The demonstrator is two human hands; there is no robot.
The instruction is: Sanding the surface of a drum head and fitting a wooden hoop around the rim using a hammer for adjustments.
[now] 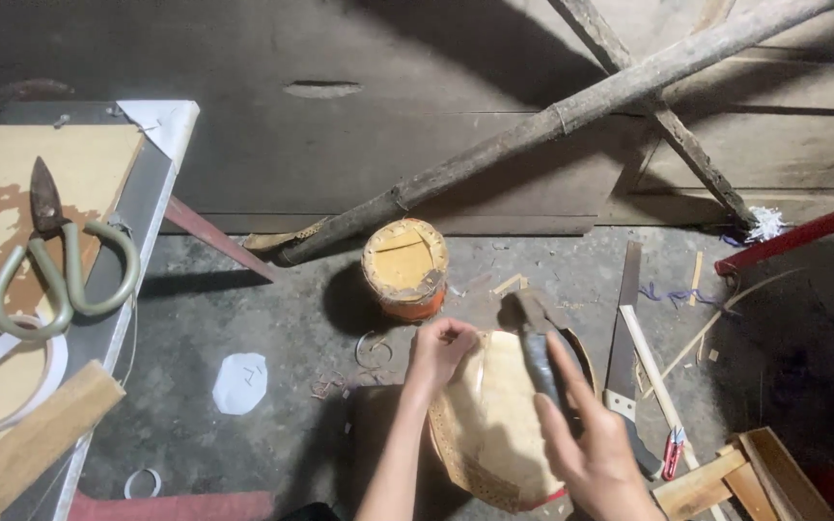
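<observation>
My right hand (591,449) grips the handle of a small hammer (533,333), its head raised over the top of a round drum-like frame (494,425) with a pale skin stretched across it. My left hand (439,352) is pinched shut at the frame's upper left rim; what it holds between the fingers is too small to tell. The frame rests low in front of me on the concrete floor. A second, smaller round drum (404,265) with an orange side stands just beyond it.
A worktable (137,207) at left carries large green-handled scissors (55,265), a roll of tape and a wood block. A hand saw (622,333), wood scraps and small red pliers lie at right. Bamboo poles (552,121) lean across the back.
</observation>
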